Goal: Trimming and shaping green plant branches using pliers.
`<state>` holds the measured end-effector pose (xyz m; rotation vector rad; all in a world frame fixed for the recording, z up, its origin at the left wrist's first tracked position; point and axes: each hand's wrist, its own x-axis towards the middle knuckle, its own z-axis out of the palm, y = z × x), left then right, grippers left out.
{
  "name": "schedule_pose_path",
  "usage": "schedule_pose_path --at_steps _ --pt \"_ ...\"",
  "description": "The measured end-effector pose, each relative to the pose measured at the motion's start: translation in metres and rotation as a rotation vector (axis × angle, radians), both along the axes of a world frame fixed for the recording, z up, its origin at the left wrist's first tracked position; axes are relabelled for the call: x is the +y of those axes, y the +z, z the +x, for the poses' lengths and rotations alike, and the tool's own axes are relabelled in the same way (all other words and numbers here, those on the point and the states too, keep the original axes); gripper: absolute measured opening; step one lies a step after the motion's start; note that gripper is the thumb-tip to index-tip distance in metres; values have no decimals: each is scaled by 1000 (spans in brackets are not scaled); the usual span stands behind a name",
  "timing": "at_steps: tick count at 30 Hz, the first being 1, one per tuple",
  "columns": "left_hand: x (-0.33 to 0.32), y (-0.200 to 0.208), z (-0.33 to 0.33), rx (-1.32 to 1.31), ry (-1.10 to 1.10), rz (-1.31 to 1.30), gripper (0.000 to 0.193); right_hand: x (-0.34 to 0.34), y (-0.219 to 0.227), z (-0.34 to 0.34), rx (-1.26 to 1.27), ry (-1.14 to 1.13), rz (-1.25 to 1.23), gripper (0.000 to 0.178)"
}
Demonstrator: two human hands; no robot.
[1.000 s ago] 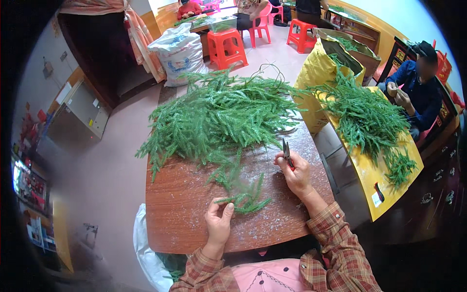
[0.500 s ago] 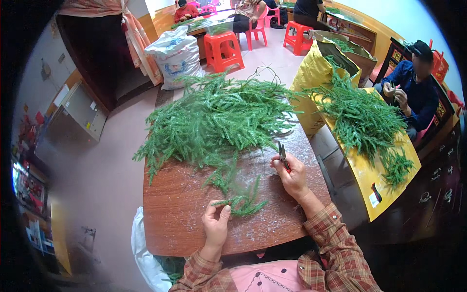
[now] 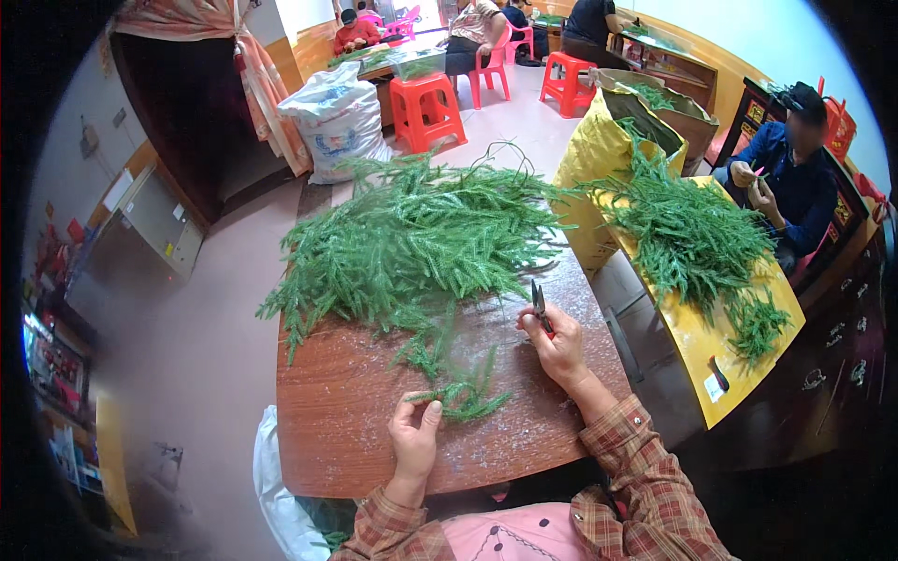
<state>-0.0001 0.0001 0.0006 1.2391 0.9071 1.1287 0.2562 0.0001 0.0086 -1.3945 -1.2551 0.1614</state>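
Note:
Between the thumb and fingers of my left hand is the stem end of a small green artificial pine sprig, low over the front of the brown wooden table. My right hand is closed around pliers with red handles, their dark jaws pointing up and away from me. The handles are mostly hidden in my palm. A big heap of green artificial pine branches covers the far half of the table. Some loose sprigs trail from it toward my left hand. Pale flecks are scattered over the tabletop.
To the right, a yellow table bears another branch pile; a co-worker sits beyond it. A yellow sack, white sack and red stools stand past my table. A white bag hangs by its near left edge.
The view has shifted slightly. My left hand still pinches the sprig and my right hand still grips the pliers, both in nearly the same place.

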Motion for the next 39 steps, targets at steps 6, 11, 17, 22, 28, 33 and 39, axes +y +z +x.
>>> schedule_pose_path --at_steps 6,11,17,22,28,33,39 --pt "1 -3 0 22 -2 25 12 -3 3 1 67 25 -45 19" --pt "0 1 0 21 7 17 12 -4 5 0 48 23 -49 19" --pt "3 -8 -3 83 8 60 12 -4 7 0 45 23 -56 21" --pt "3 -8 -2 41 2 34 13 -3 4 2 46 24 -53 22" --pt "1 -1 -1 28 2 9 12 -1 1 -1 44 22 -16 18" --pt "0 -1 1 24 -1 10 12 -2 -2 3 16 0 -15 16" --pt "-3 -2 -2 5 34 10 14 -3 6 -5 -11 -4 -21 12"
